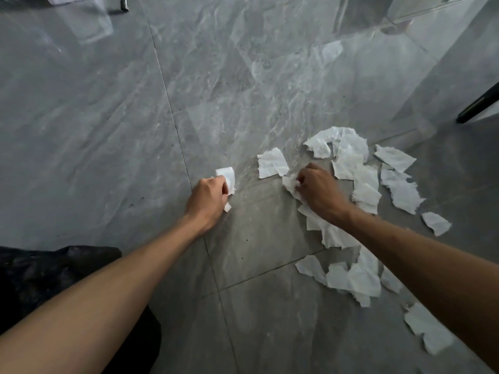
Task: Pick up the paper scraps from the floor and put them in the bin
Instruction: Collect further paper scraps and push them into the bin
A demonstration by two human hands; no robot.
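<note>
Several torn white paper scraps (351, 157) lie scattered on the grey tiled floor at the centre right and lower right. My left hand (208, 202) is closed around a white scrap (228, 178) that sticks out above its fingers, low over the floor. My right hand (318, 193) is closed on another scrap (290, 184) at the left edge of the pile, with one loose scrap (272, 163) lying just beyond it. A black bin bag (40, 276) shows at the lower left, partly hidden by my left forearm.
A dark furniture leg (478, 106) angles in at the right edge. A pale sheet (91, 22) and a dark object (124, 4) lie at the top left. Grout lines cross the glossy floor (108, 130).
</note>
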